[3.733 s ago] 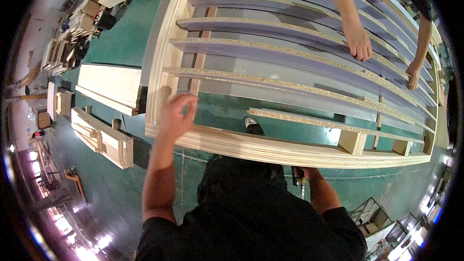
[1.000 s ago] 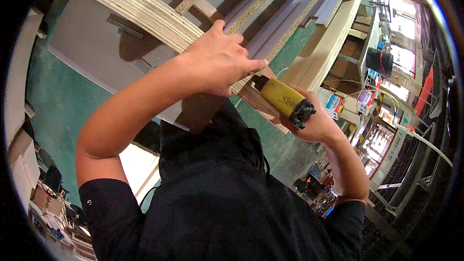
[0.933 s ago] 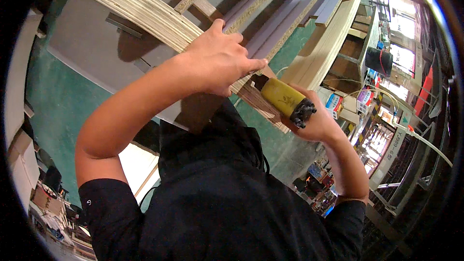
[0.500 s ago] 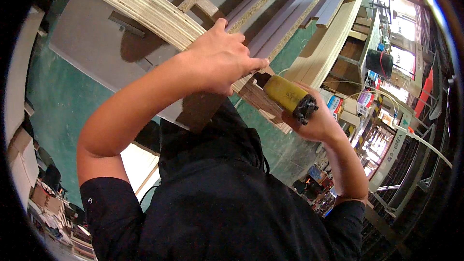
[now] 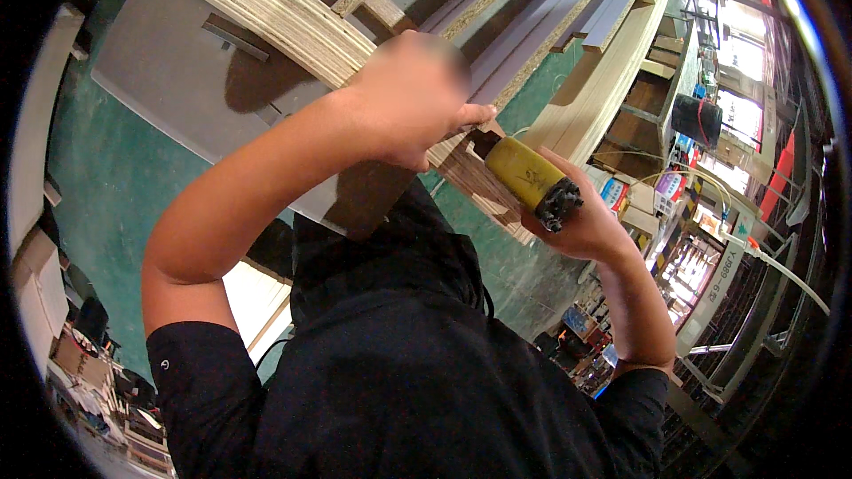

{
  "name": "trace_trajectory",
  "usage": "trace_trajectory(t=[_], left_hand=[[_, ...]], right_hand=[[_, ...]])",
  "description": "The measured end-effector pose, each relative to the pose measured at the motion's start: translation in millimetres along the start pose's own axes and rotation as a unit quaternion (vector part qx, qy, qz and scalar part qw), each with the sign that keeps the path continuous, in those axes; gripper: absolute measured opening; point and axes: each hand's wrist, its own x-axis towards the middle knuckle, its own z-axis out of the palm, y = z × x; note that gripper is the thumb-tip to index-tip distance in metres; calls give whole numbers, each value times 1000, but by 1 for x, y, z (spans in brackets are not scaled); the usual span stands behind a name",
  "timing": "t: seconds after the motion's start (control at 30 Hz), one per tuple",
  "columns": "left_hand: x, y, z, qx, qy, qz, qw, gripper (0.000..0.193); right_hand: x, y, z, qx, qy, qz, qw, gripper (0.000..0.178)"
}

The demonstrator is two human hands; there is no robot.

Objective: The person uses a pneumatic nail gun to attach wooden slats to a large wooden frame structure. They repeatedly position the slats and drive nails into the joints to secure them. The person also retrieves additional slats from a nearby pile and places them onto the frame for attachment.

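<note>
A wooden frame of layered plywood rails (image 5: 293,22) and grey-faced chipboard strips (image 5: 532,62) lies in front of me. At its near joint, my left hand (image 5: 404,102) grips the frame with the thumb stretched out to the right; a blur covers its fingers. My right hand (image 5: 577,222) holds a yellow nail gun (image 5: 524,173), fingers wrapped round its far side. The tool's dark nose meets the wood right beside my left thumb. Its black rear end looks worn and faces me. The nail gun's handle is mostly hidden.
A grey panel (image 5: 169,62) sits left of the frame, with a short dark bar (image 5: 235,38) on it. The green floor (image 5: 115,177) shows below. Shelves with boxes (image 5: 666,186), a black bin (image 5: 697,120) and a pale hose (image 5: 790,275) stand to the right.
Hardly anything differs. The nail gun and both hands stay at the joint, while the view shifts very slightly.
</note>
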Motion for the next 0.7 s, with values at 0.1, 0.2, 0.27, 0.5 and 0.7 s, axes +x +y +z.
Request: trace_trajectory(t=[0.1,0.2,0.27,0.5,0.7], left_hand=[[-1,1,-3,-4,-7,-3,1000,95],[-1,1,-3,-3,-5,-2,1000,94],[-1,0,-2,-1,-2,-2,1000,94],[0,1,-2,-1,-5,-3,1000,94],[0,1,-1,4,-3,-2,1000,94]], right_hand=[[0,-1,-1,0,-9,25,1000,82],[0,1,0,16,-10,34,999,83],[0,5,0,29,-9,25,999,81],[1,5,1,57,-13,18,998,71],[1,1,2,51,-3,33,998,69]])
